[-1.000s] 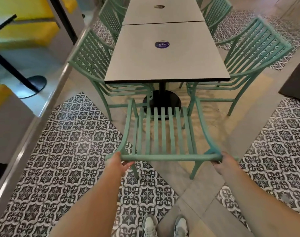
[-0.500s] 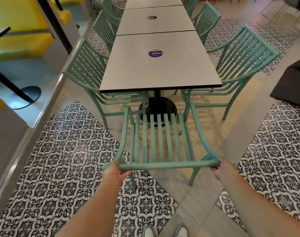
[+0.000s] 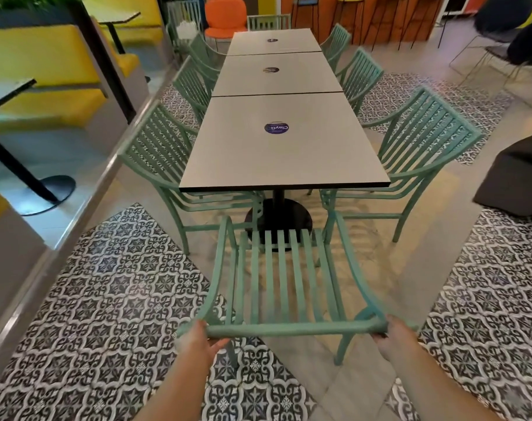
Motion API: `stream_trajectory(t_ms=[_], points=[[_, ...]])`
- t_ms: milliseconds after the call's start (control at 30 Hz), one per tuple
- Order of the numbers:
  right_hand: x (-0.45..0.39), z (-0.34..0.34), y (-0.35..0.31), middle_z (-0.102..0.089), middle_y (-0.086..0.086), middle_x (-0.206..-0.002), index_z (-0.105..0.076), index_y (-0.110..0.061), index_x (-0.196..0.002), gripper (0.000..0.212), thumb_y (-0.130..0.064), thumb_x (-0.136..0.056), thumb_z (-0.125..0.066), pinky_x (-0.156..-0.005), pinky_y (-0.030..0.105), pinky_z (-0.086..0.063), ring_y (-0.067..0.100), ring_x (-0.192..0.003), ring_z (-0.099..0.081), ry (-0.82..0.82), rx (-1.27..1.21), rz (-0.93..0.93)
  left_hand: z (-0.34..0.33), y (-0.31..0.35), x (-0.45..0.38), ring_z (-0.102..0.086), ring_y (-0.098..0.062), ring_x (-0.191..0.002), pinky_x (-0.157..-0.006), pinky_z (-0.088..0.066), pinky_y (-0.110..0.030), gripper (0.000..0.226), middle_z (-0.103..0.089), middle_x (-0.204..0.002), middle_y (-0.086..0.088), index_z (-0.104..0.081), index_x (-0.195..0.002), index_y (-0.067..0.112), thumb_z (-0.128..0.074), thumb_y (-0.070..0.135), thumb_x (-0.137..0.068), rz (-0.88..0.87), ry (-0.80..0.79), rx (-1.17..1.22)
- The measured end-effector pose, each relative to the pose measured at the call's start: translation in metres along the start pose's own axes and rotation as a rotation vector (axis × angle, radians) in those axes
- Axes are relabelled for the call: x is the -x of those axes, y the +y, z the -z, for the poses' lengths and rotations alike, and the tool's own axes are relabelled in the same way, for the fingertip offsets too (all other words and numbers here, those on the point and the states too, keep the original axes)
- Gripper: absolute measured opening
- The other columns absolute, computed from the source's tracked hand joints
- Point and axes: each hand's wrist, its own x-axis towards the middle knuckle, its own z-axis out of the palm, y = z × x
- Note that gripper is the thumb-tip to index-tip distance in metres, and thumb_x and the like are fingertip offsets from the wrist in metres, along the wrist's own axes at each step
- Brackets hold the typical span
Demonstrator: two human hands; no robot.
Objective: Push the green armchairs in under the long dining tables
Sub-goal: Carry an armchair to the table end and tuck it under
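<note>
The green armchair (image 3: 284, 278), mint-painted metal with flat parallel slats and curved armrests, stands at six o'clock from the long dining table (image 3: 284, 147), at its near short end, seat front close to the black pedestal base (image 3: 279, 221) and not yet under the top. The left hand (image 3: 198, 340) and right hand (image 3: 390, 337) curl around the two ends of its top back rail, gripping it firmly.

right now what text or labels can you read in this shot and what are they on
"ClayG": upside down on the round blue sticker on the nearest table; its smaller print is unreadable.
Sticker on the middle table: too blurred to read.
Sticker on the far table: too small to read.
</note>
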Motion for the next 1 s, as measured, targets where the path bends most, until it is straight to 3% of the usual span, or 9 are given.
stream_trajectory(t_ms=[167,333,533,600,733,1000], points=[[0.002,0.0,0.007,-0.05,0.016,-0.134,-0.039,-0.006,-0.14,0.049,-0.002,-0.093,-0.054,-0.098,0.05,-0.045,0.032,-0.122,-0.05,0.004,-0.007,0.034,0.003,0.006,0.002,-0.07,-0.035,-0.088,-0.068,-0.062,-0.041,0.026,-0.068,-0.102,-0.023,-0.056,-0.111,0.001,-0.062,0.018,-0.092,0.056,0.006,0.029],[0.005,0.004,0.008,-0.049,0.02,-0.136,-0.041,-0.004,-0.138,0.048,-0.002,-0.092,-0.054,-0.088,0.045,-0.047,0.031,-0.109,-0.053,-0.005,0.006,0.029,0.001,0.003,0.004,-0.069,-0.036,-0.091,-0.077,-0.06,-0.042,0.029,-0.068,-0.103,-0.025,-0.056,-0.111,-0.003,-0.063,0.018,-0.092,0.048,0.008,0.035],[0.003,0.004,0.01,-0.047,0.022,-0.138,-0.038,-0.003,-0.14,0.05,-0.002,-0.093,-0.054,-0.099,0.049,-0.044,0.035,-0.124,-0.049,-0.002,-0.005,0.045,0.001,0.005,0.006,-0.066,-0.034,-0.101,-0.081,-0.057,-0.039,0.032,-0.066,-0.117,-0.017,-0.054,-0.121,-0.003,-0.057,0.016,-0.096,0.057,-0.051,0.032],[0.003,0.004,0.011,-0.047,0.022,-0.138,-0.037,-0.004,-0.14,0.05,-0.002,-0.093,-0.054,-0.101,0.051,-0.043,0.035,-0.124,-0.049,0.0,-0.007,0.05,0.003,0.006,0.006,-0.067,-0.032,-0.095,-0.078,-0.058,-0.037,0.03,-0.068,-0.109,-0.019,-0.056,-0.116,-0.003,-0.061,0.017,-0.093,0.074,-0.037,0.025],[0.005,0.003,0.009,-0.045,0.022,-0.141,-0.036,-0.004,-0.142,0.052,-0.004,-0.093,-0.054,-0.095,0.047,-0.046,0.035,-0.125,-0.048,-0.007,-0.001,0.035,0.003,0.005,0.005,-0.068,-0.037,-0.095,-0.086,-0.058,-0.043,0.029,-0.067,-0.106,-0.024,-0.055,-0.112,-0.003,-0.064,0.015,-0.09,0.063,-0.012,0.026],[0.007,0.003,0.004,-0.04,0.022,-0.143,-0.031,-0.002,-0.143,0.054,-0.001,-0.094,-0.053,-0.104,0.05,-0.041,0.036,-0.129,-0.043,0.003,0.018,0.038,0.001,0.0,0.009,-0.07,-0.033,-0.083,-0.06,-0.062,-0.036,0.029,-0.067,-0.101,-0.024,-0.053,-0.116,-0.003,-0.06,0.016,-0.094,0.023,0.045,0.046]])
